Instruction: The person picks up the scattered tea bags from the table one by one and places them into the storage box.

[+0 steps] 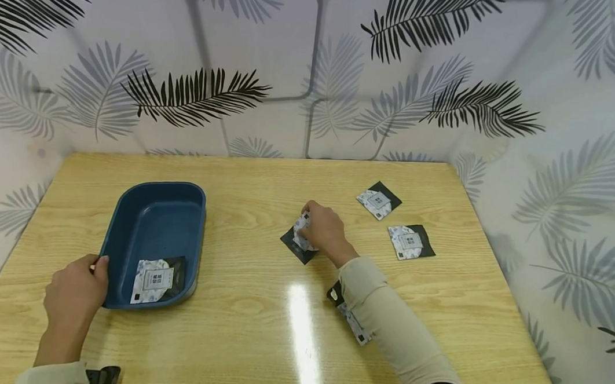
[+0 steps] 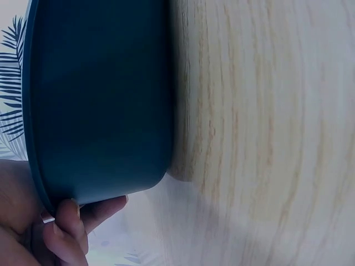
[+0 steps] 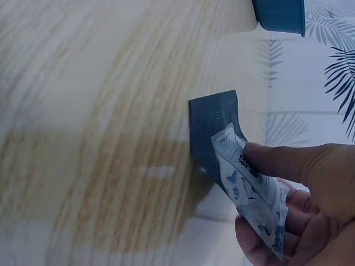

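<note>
One packet [image 1: 297,248] pinched, tub [image 1: 151,224] held

Head view: my right hand [image 1: 326,230] pinches the packet over mid-bench [image 1: 238,327], well apart from the tub, in which another packet [image 1: 155,280] lies at the near end; my left hand [image 1: 75,284] grips the tub's left edge. Left wrist view: my fingers are curled at that edge; a light, steady hold should stop the tub sliding without tipping it. Right wrist view: my thumb presses the printed face, fingers behind, and the packet bends; something this limp likely wants a firm, flat pinch. Whether its dark end touches the bench, I cannot tell.
</note>
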Demonstrator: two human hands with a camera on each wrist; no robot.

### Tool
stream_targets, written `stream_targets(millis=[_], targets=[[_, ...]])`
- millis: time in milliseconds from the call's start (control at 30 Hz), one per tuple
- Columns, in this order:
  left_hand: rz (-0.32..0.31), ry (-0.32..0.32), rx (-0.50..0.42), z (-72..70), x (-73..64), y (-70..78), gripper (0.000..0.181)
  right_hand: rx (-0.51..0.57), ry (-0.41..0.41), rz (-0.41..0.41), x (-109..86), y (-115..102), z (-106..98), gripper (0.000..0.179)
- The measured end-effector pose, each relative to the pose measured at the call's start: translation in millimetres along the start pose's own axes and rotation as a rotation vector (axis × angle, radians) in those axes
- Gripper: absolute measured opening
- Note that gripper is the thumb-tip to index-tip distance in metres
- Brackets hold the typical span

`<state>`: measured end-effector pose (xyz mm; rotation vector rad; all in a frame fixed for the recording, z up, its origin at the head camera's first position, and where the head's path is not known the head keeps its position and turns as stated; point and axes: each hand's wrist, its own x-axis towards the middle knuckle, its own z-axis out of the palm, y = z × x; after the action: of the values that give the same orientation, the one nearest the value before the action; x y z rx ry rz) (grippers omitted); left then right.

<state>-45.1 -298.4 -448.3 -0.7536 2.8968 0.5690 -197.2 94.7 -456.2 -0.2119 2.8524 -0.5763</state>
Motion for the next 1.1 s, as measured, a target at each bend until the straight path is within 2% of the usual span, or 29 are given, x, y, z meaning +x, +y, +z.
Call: stream_targets(millis=[167, 400, 533, 733, 933, 1100], targets=[[0.013, 0.006, -0.004, 1.7, 0.7, -1.0, 0.047, 0.107, 0.013, -0.007, -1.4, 2.6, -4.1, 0.035], [-0.007, -0.01, 0.009, -0.1, -2.3, -8.1, 0.045, 0.262, -0.049, -0.094, -2.0, 3.7, -13.5, 0.031], [0.012, -0.007, 0.004, 1.0, 0.3, -5.0, 0.046, 0.331, -0.019, -0.128, -3.3, 7.5, -18.8, 0.022], [-0.002, -0.019, 0.006, 0.9, 1.5, -3.6, 0.046, 0.526, 0.011, -0.253, -7.2, 7.2, -23.0, 0.013], [0.022, -0.008, -0.001, 3.5, 1.7, -2.5, 0.045, 0.545, 0.089, -0.339, -8.5, 6.4, -26.6, 0.01], [0.007, 0.0, -0.011, 4.5, 2.6, -3.1, 0.044, 0.567, 0.088, -0.362, -8.7, 4.6, -28.4, 0.01]])
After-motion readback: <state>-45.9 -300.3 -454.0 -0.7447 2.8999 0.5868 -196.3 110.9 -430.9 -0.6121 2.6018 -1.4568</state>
